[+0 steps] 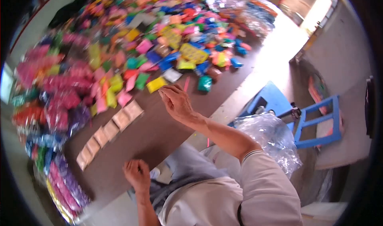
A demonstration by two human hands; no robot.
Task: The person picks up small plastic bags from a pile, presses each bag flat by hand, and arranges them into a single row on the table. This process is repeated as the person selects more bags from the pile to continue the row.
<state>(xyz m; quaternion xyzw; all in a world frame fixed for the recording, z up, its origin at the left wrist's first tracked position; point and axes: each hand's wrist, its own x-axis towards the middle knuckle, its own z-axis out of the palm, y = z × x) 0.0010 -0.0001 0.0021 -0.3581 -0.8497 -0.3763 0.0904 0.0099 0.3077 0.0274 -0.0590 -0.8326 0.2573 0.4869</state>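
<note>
Over the brown table (159, 126), my right hand (176, 102) is raised near a yellow packet (156, 84) and a white packet (172, 75). Its fingers are curled together; whatever they hold, if anything, is hidden. My left hand (137, 175) is at the table's near edge with its fingers curled in, and I cannot make out anything in it. Between my left hand and the heap lies a slanting row of several pale peach packets (111, 129), side by side and partly overlapping.
A large heap of colourful small packets (159, 38) covers the table's far part. Bundles in clear plastic (64, 98) line the left side. At the right stand a blue chair or frame (319, 124) and a crumpled clear plastic bag (269, 136).
</note>
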